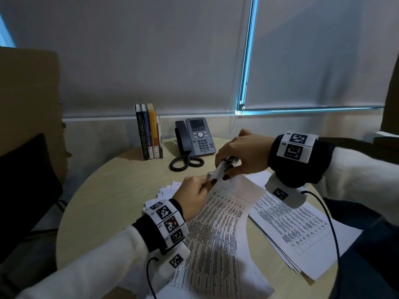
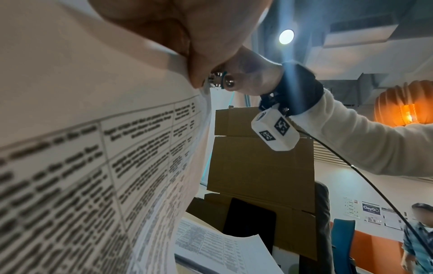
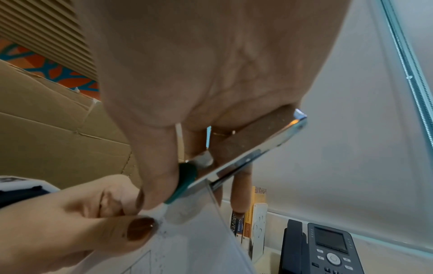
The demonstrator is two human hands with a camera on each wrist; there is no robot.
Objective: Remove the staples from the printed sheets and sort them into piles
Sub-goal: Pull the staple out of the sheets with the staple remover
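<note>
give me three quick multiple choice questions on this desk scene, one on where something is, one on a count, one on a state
1. Where does the dark grey desk phone stand on the round beige table?
A. right of the upright books
B. left of the upright books
C. on the paper stack

2. How many book spines show in the row of upright books?
A. one
B. four
C. eight

3. What is the right hand doing?
A. lying flat on the table
B. gripping a metal staple remover with a teal grip at the corner of the printed sheets
C. lifting the handset

Answers: 1 A, the phone stands right of the books. 2 B, four spines show. 3 B, the fingers curl round the tool, while the left hand pinches the same corner.
</note>
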